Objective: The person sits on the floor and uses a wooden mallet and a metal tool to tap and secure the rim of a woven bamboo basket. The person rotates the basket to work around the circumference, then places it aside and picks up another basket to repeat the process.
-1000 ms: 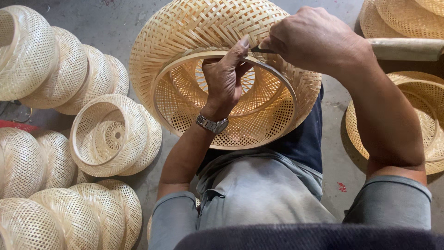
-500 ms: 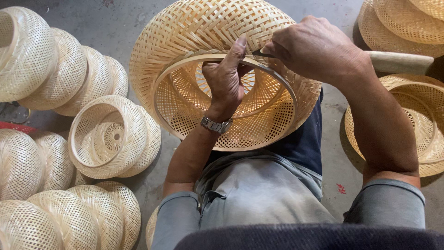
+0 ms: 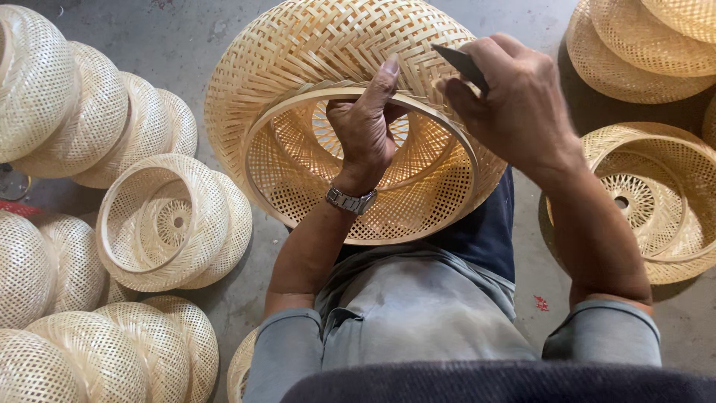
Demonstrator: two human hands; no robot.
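Bamboo-woven domed lampshade (image 3: 298, 67) — one on our lap — our left hand (image 3: 365, 127) grips its rim, our right hand (image 3: 514, 97) clenches one dark blade (image 3: 461, 63).

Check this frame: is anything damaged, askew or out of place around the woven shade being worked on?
Nothing stands out. The large woven bamboo shade looks whole, its rim hoop unbroken. The left hand grips the rim; the right hand holds a dark blade at its edge. The other shades lie in loose rows on the floor.

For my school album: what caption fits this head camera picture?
Left hand grips the woven bamboo shade's rim; right hand holds a dark blade there.
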